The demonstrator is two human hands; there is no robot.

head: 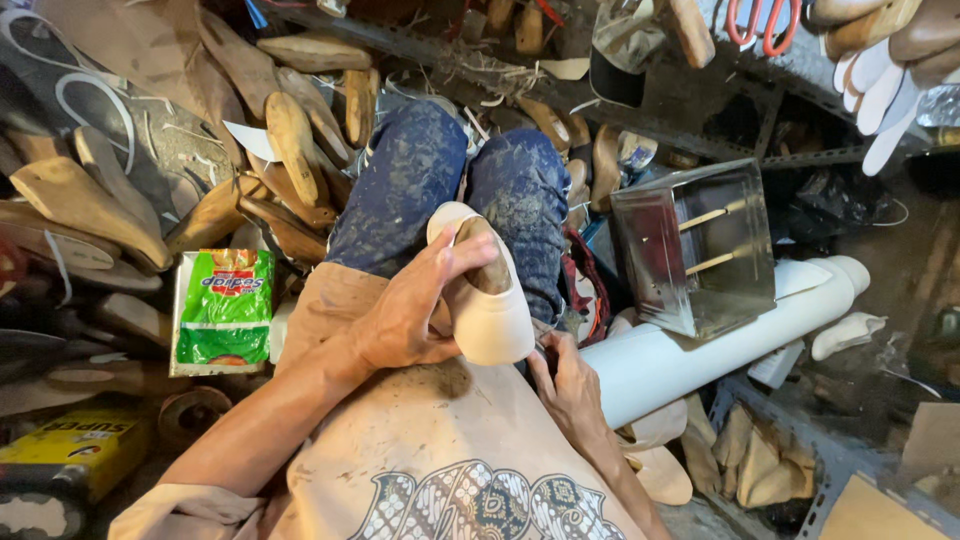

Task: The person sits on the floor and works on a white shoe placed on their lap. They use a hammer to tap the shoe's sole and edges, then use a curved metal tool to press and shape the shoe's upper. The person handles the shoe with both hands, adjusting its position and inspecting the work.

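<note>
My left hand (410, 310) grips a pale cream shoe upper stretched over a wooden last (487, 290), held toe-down on my lap. The last's brown top shows through the shoe's opening, under my fingertips. My right hand (568, 385) rests below the shoe's toe, against a tan apron (420, 430) on my lap; its fingers are partly hidden behind the shoe. My knees in stained blue jeans (455, 185) lie beyond the shoe.
Many wooden lasts (290, 140) are piled at left and ahead. A green packet (222, 308) and a yellow box (75, 452) lie at left. At right stand a metal box (695, 245) and a white roll (700, 340). Red-handled scissors (762, 22) hang above.
</note>
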